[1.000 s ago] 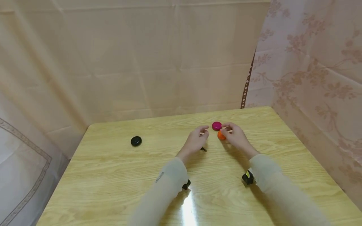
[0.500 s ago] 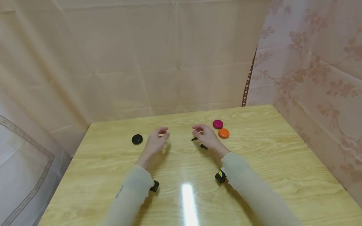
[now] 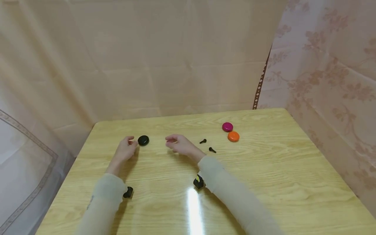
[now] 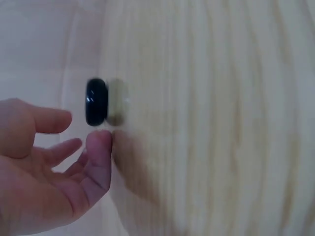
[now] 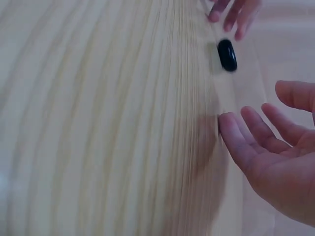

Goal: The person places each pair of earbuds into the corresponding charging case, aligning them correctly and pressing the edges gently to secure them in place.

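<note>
Black disc: lies (image 3: 143,140) flat on the table (image 3: 164,202) between both hands, held by neither.
Left grip: we see the left hand (image 3: 124,150) just left of the black disc, thumb and fingers parted and loosely bent, nothing held.
Right grip: the right hand (image 3: 180,144) is right of the black disc, near it, also loosely parted around nothing.
Progress: we judge the black disc not yet taken up; the magenta disc (image 3: 227,127) and orange disc (image 3: 233,136) sit together well right of it, two small black pieces (image 3: 203,141) loose between.
Writing: lettering (image 3: 90,202) marks the left sleeve (image 3: 107,194), too small for us to read.
</note>
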Tool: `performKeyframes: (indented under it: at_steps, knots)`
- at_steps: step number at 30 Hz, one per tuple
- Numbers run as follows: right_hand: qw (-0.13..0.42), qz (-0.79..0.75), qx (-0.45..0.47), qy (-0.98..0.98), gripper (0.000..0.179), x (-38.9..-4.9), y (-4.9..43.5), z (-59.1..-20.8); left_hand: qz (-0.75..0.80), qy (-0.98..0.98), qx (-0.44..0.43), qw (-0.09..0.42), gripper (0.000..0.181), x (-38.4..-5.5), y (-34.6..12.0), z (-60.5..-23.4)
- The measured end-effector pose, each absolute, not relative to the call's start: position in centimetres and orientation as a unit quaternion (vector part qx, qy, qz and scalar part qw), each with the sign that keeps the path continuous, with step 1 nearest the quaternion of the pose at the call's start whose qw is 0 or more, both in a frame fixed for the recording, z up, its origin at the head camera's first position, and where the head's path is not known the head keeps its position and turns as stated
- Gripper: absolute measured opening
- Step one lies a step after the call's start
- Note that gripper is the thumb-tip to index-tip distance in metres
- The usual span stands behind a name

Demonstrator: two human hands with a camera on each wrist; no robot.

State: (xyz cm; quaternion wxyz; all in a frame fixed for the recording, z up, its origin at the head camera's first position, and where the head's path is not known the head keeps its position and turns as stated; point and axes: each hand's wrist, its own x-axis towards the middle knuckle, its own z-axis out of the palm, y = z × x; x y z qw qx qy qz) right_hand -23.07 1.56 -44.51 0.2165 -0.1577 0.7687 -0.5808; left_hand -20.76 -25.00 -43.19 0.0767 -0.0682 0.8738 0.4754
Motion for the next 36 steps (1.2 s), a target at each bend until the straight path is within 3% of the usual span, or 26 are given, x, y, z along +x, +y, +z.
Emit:
performKeyframes:
  at_steps: [8, 16, 21, 25, 29, 36]
  knots:
    - [0.222, -0.571, -0.152, 0.776, 0.047, -22.7, -2.8, -44.4, 0.425, 0.893, -0.051, 0.138, 0.064, -21.9, -25.1, -43.4]
    - [0.2, -0.554, -0.121, 0.799, 0.054, -22.7, -5.9, -45.1, 0.429, 0.888, -0.034, 0.16, 0.054, -21.8, -24.3, -43.6]
    - [0.185, -0.524, -0.141, 0.819, 0.034, -22.7, -6.4, -45.2, 0.415, 0.897, 0.016, 0.15, 0.048, -21.4, -23.8, -43.8]
    - [0.161, -0.495, -0.13, 0.844, 0.035, -22.7, -6.4, -45.2, 0.397, 0.907, 0.04, 0.135, 0.048, -21.3, -23.3, -43.8]
    - [0.19, -0.542, -0.107, 0.812, 0.042, -22.8, -6.2, -45.2, 0.417, 0.898, 0.041, 0.136, 0.047, -21.3, -23.2, -43.9]
    - [0.235, -0.624, -0.097, 0.739, 0.039, -23.0, -5.7, -45.0, 0.468, 0.872, 0.045, 0.137, 0.043, -21.0, -23.3, -43.9]
